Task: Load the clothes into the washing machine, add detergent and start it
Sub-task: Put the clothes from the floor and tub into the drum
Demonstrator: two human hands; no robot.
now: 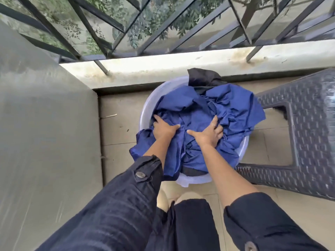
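A blurred grey surface [45, 133] fills the left side of a balcony; whether it is a wall or the side of an appliance cannot be told from this angle. Above it, a black metal grille [125, 28] runs across the top, set on a stained concrete ledge [181, 62], with green foliage beyond. On the beige tiled floor [117, 127] stands a pale round basin [146, 105], heaped with crumpled blue clothes [199, 113] that spill over its near-left rim. A person in dark sleeves leans over it from above. The left hand [164, 128] is sunk into the left side of the heap, thumb stretched toward the middle and fingers curled into the fabric, gripping it. A dark garment [203, 77] pokes up at the far edge of the basin, against the ledge. The right hand [208, 133], a ring on one finger, lies just beside the left on the same heap, thumb wide and fingers bent down into the folds, holding the cloth. At right, a dark woven-pattern plastic chair [308, 133] stands close against the basin.
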